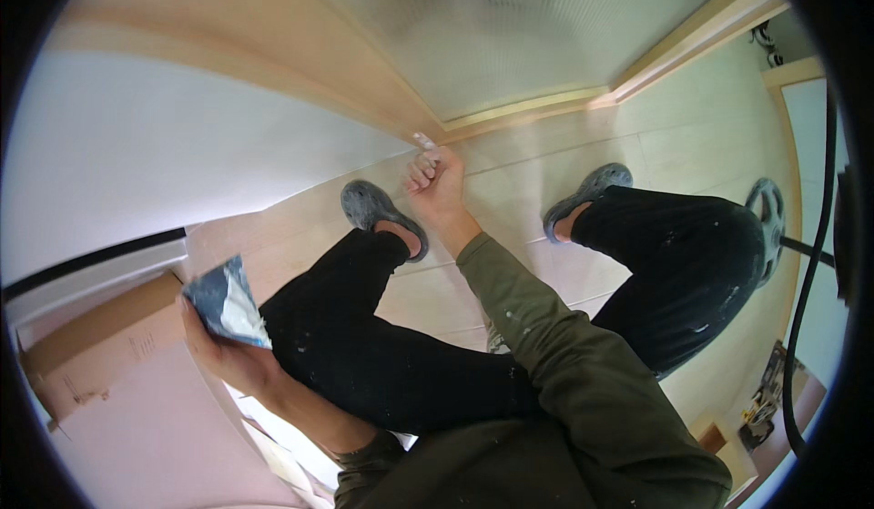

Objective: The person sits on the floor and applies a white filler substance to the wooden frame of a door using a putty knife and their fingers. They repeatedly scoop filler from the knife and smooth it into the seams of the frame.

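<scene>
My left hand, at the lower left, grips a flat blue-grey plate that carries a lump of white paste. At the upper middle my right hand reaches to the low corner of a wooden frame around a ribbed translucent panel. Its index finger is extended and smeared white, with the fingertip beside the wood where it meets the white wall; whether it touches cannot be told. The other fingers are curled, and no tool shows in them.
My clogs rest on the light tiled floor. A cardboard box lies at the left. On the right are a round grey base with a pole, a hanging black cable and assorted items on the floor.
</scene>
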`<state>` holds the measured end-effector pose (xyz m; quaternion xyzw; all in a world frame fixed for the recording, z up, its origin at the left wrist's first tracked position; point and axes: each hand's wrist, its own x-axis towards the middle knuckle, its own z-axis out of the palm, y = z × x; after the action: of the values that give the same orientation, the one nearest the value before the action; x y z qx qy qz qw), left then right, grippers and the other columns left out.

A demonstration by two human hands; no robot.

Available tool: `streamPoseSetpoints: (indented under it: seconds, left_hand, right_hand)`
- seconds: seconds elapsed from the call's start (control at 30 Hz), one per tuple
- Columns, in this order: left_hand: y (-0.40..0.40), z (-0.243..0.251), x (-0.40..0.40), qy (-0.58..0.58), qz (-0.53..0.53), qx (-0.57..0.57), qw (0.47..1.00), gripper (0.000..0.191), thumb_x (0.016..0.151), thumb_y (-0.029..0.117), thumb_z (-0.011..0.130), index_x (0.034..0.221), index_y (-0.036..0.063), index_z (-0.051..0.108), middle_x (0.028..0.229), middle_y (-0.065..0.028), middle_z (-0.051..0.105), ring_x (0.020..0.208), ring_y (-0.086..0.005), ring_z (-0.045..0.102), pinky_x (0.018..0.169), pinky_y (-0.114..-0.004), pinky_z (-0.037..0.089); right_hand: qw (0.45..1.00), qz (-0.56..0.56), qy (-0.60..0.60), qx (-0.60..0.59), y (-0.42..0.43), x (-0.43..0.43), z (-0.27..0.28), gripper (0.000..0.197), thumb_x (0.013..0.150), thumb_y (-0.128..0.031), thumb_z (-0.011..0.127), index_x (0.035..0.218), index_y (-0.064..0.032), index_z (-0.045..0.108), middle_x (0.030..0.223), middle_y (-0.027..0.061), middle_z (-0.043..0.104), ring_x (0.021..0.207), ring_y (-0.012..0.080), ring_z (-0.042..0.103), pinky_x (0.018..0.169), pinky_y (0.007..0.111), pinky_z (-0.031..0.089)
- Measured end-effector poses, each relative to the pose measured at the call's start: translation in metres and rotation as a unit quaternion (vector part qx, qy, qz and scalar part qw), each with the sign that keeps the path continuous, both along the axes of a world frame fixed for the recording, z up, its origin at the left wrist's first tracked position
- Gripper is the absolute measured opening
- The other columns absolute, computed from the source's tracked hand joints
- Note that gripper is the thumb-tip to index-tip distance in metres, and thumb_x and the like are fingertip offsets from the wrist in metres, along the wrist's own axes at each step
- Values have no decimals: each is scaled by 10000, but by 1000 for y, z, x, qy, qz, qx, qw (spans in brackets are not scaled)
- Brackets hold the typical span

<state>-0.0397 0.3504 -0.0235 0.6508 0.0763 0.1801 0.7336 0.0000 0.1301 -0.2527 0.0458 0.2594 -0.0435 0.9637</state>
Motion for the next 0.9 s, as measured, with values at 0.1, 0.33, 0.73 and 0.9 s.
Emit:
streamPoseSetpoints:
  seconds: [0.1, 0.33, 0.73, 0.9]
  left_hand:
    - [-6, 1, -3, 5, 43, 10, 999, 345, 954, 254, 486, 1126, -27, 585, 1121, -97, 612, 1051, -188, 582, 945, -319, 430]
    - [-20, 1, 7, 35, 165, 137, 976, 328, 955, 172, 463, 1233, 19, 545, 1270, -96, 524, 1112, -184, 549, 922, -293, 463]
    - [-28, 3, 3, 25, 211, 179, 961, 360, 928, 62, 448, 1279, 23, 513, 1324, -133, 495, 1189, -211, 503, 995, -306, 422]
    - [-22, 2, -1, 25, 203, 223, 953, 381, 915, 34, 454, 1293, 16, 492, 1325, -157, 489, 1207, -230, 488, 1036, -337, 395]
  right_hand:
    - [1000, -4, 5, 20, 9, 9, 2, 313, 783, -163, 542, 1084, -76, 545, 567, -36, 259, 466, 91, 280, 457, 250, 271]
    - [999, -26, 3, 29, 12, 18, 5, 305, 814, -192, 558, 1095, -75, 561, 566, -36, 247, 456, 90, 276, 448, 243, 268]
    - [1000, 4, 10, -16, 11, 21, 6, 346, 840, -214, 525, 1153, -70, 550, 550, -40, 243, 445, 93, 266, 468, 247, 264]
    - [999, 12, 22, -27, 16, 20, 10, 339, 889, -250, 538, 1175, -69, 556, 544, -46, 270, 438, 81, 268, 432, 244, 232]
